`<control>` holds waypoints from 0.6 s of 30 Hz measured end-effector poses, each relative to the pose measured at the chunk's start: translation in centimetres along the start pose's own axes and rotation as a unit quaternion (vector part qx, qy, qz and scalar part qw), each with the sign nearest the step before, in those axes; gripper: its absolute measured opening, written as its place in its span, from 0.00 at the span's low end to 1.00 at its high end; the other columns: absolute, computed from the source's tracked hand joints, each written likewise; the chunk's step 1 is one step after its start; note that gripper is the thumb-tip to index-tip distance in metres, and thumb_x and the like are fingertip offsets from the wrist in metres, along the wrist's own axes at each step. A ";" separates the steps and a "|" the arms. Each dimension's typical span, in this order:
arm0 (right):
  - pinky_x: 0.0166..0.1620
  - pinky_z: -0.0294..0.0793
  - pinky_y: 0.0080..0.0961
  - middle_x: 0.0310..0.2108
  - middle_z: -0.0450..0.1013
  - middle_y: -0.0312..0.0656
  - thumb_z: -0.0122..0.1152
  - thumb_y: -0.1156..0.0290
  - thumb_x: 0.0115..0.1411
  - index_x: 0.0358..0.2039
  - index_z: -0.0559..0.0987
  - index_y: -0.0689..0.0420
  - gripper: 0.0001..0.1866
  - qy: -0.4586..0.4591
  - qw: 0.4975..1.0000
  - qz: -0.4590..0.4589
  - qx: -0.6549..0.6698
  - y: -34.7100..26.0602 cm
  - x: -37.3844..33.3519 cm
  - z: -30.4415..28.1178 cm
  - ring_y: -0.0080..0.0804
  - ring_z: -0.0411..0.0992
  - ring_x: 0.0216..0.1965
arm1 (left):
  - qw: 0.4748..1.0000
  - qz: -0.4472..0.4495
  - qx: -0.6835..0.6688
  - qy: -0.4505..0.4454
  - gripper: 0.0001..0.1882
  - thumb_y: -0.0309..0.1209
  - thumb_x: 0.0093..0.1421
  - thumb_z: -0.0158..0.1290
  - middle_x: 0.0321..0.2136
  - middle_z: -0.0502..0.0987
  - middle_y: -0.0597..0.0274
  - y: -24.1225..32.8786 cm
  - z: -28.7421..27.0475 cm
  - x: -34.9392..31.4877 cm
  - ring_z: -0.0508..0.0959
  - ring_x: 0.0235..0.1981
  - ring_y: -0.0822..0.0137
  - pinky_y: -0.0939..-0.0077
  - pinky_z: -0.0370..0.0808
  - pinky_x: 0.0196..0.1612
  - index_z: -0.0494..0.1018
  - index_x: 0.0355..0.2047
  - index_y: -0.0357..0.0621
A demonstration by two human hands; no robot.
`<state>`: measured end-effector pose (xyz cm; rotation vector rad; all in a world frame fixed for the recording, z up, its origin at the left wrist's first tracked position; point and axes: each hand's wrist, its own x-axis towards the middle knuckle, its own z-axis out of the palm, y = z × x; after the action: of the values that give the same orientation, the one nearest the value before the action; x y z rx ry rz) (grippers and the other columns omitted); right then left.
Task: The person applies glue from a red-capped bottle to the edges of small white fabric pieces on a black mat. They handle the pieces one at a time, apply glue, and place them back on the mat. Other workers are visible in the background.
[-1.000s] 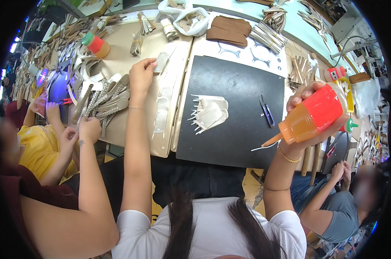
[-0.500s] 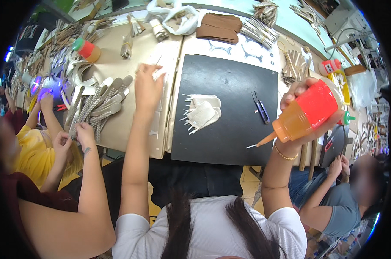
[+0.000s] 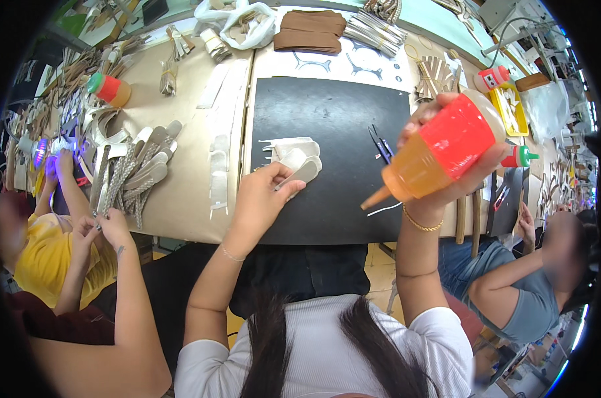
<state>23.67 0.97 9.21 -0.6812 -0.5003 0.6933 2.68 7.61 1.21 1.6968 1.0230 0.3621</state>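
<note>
The person's left hand [image 3: 264,199] was above the black mat [image 3: 340,222], its thumb and fingers pinching a small beige flap [image 3: 305,174] with a rounded end. The flap was held low over a small pile of pale pieces [image 3: 294,143], which lay overlapping on the left part of the mat. Whether the flap touched the pile could not be told.

The right hand [image 3: 471,176] was wrapped around a squeeze bottle [image 3: 461,138] with a red label and amber contents, the fingers curled over its far side and the thumb side under it. The bottle was tilted, its orange nozzle [image 3: 376,198] pointing down and to the left, apart from the flap. A thin white strand [image 3: 384,210] showed beside the nozzle. Past the bottle, a pair of dark blue snips [image 3: 381,146] lay on the mat, partly hidden.

To the left, a row of pale strips [image 3: 219,174] lay on the brown tabletop [image 3: 187,212], with a heap of braided and flat straps [image 3: 144,162] beyond them. A folded brown stack [image 3: 308,32] lay behind the mat, near a white plastic bag [image 3: 257,33].
</note>
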 end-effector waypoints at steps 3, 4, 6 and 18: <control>0.33 0.76 0.32 0.34 0.70 0.48 0.44 0.25 0.48 0.47 0.66 0.67 0.51 -0.020 0.976 -0.082 -0.199 0.8 0.2 0.2 0.35 0.73 0.31 | 0.960 -0.099 -0.249 -0.086 0.15 0.22 0.52 0.60 0.24 0.75 0.60 1.5 -0.8 -0.5 0.73 0.16 0.76 0.82 0.70 0.19 0.71 0.39 0.31; 0.35 0.76 0.33 0.34 0.69 0.47 0.42 0.24 0.47 0.48 0.65 0.68 0.52 -0.050 0.951 -0.107 -0.287 1.0 0.3 0.2 0.36 0.72 0.33 | 0.929 -0.111 -0.335 -0.111 0.15 0.22 0.52 0.59 0.25 0.75 0.59 2.1 -1.0 -0.8 0.74 0.17 0.77 0.84 0.71 0.19 0.71 0.40 0.29; 0.38 0.76 0.33 0.32 0.70 0.45 0.42 0.20 0.42 0.48 0.65 0.68 0.56 -0.051 0.919 -0.133 -0.367 1.0 0.1 0.3 0.36 0.73 0.33 | 0.918 -0.115 -0.358 -0.130 0.18 0.20 0.53 0.57 0.28 0.75 0.56 3.2 -1.5 -1.4 0.77 0.20 0.70 0.82 0.76 0.22 0.69 0.44 0.26; 0.38 0.77 0.31 0.31 0.71 0.46 0.48 0.18 0.33 0.47 0.65 0.68 0.61 -0.086 0.928 -0.104 -0.348 0.7 -0.9 1.1 0.36 0.74 0.34 | 0.899 -0.101 -0.406 -0.131 0.21 0.15 0.51 0.55 0.31 0.75 0.52 5.8 -1.9 -2.6 0.78 0.18 0.69 0.80 0.78 0.19 0.66 0.47 0.24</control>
<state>22.14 1.20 9.26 -1.2152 -0.9887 0.3615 2.47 6.41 7.75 0.8451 0.6891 0.3444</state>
